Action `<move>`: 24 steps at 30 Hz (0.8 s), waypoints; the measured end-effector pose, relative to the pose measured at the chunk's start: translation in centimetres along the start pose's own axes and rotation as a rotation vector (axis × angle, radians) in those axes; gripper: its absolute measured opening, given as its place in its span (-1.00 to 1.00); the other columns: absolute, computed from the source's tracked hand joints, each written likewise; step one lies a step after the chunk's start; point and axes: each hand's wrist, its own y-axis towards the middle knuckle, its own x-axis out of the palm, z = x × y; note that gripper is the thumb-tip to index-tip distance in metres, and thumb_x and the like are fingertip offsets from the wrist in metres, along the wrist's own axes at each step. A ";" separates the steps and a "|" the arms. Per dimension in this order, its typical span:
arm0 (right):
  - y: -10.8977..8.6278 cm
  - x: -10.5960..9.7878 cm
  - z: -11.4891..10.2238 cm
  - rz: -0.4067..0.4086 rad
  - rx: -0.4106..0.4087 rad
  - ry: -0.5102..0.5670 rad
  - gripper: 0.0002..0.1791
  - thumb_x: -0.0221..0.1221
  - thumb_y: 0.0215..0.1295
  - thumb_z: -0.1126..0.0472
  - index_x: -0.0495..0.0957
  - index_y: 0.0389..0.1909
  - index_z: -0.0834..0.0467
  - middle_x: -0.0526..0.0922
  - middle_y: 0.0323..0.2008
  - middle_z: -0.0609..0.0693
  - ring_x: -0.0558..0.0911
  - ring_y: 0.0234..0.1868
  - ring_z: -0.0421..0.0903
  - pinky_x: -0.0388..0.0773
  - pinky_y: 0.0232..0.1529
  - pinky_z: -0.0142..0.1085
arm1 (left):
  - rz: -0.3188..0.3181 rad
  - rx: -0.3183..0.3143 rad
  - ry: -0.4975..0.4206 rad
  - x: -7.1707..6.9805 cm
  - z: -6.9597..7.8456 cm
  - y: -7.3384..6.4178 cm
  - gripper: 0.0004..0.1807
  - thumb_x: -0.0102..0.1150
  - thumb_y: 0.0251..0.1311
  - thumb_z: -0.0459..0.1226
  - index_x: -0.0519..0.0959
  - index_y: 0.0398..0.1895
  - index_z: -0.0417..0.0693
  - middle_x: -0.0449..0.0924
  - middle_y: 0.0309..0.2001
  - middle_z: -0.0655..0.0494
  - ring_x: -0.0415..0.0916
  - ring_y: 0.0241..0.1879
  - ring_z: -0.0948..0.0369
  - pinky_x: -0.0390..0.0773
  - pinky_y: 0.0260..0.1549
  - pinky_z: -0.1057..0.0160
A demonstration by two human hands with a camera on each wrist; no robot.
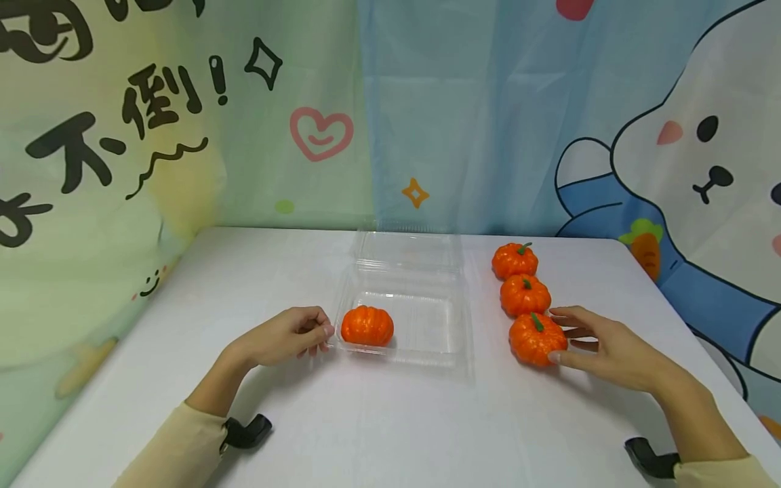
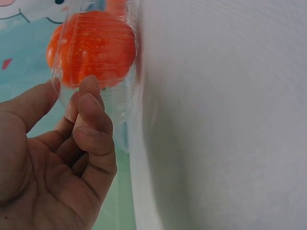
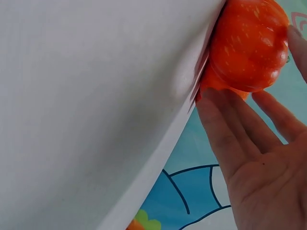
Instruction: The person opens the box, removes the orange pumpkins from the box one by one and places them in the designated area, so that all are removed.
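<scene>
A clear plastic clamshell box (image 1: 427, 329) lies with its lid folded back, an orange toy pumpkin (image 1: 367, 326) in its left front corner. My left hand (image 1: 297, 334) is at the box's left front corner, thumb and curled fingers pinching its rim; the left wrist view shows the pumpkin (image 2: 96, 48) through the clear wall. At the right, my right hand (image 1: 601, 346) reaches around the nearest pumpkin (image 1: 535, 341) of a row. Its thumb and forefinger touch that pumpkin (image 3: 249, 45), the fingers nearly straight in the right wrist view.
Two more pumpkins with green stems, a middle one (image 1: 525, 295) and a far one (image 1: 514, 261), line up behind the nearest. A white cloth covers the table (image 1: 390, 420). Behind its far edge hangs a printed curtain (image 1: 464, 122).
</scene>
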 end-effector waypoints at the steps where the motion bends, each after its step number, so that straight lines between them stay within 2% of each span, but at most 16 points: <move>1: 0.0 -0.1 -0.1 0.009 -0.003 -0.003 -0.14 0.39 0.28 -0.16 0.31 0.43 0.21 0.47 0.34 0.31 0.58 0.20 0.32 0.62 0.08 0.11 | 0.001 0.003 0.004 -0.1 -0.1 0.0 -0.77 0.09 0.53 -0.18 0.52 -0.19 -0.20 0.68 -0.34 -0.04 0.52 -0.45 0.02 0.52 -0.48 0.30; 11: 0.1 -0.5 -0.2 0.068 -0.023 0.014 -0.18 0.39 0.31 -0.08 0.31 0.43 0.21 0.42 0.35 0.33 0.55 0.20 0.41 0.58 0.06 0.27 | 0.010 0.005 0.002 -0.2 0.1 0.0 -0.77 0.08 0.54 -0.19 0.52 -0.18 -0.21 0.66 -0.34 -0.07 0.51 -0.45 0.02 0.52 -0.47 0.30; 24: 0.4 -0.9 -0.7 0.128 -0.083 -0.028 -0.32 0.39 0.32 -0.03 0.42 0.34 0.19 0.53 0.26 0.26 0.61 0.14 0.33 0.58 0.07 0.24 | 0.005 0.005 -0.006 -0.1 0.3 0.0 -0.77 0.10 0.53 -0.20 0.53 -0.17 -0.23 0.68 -0.32 -0.10 0.52 -0.43 0.02 0.51 -0.48 0.31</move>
